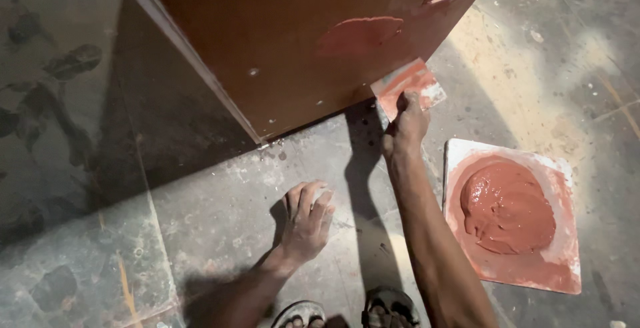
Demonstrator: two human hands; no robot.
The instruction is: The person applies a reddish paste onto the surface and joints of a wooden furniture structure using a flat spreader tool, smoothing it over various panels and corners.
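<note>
Dusty grey concrete floor (220, 221), mottled with stains and pale scuffs, fills the view beneath us as we crouch beside a large reddish-brown wooden cabinet (287, 48). Our right hand (405, 128) reaches forward to the cabinet's lower corner, fingers curled tight around the handle end of a flat scraper blade (410, 85), smeared with reddish paste, which lies against the bottom edge of the panel. A darker rounded patch of the same paste (360, 35) shows on the cabinet face just above the blade. Our left hand (307, 225) rests palm down on the floor, fingers spread flat and gripping nothing, well apart from the blade. To the right of our forearm, a square whitish board (563, 175) sits on the floor, carrying a thick mound of reddish-brown putty (508, 208) at its centre. Our sandalled feet (347, 313) peek in at the lower edge, near the left wrist.
</note>
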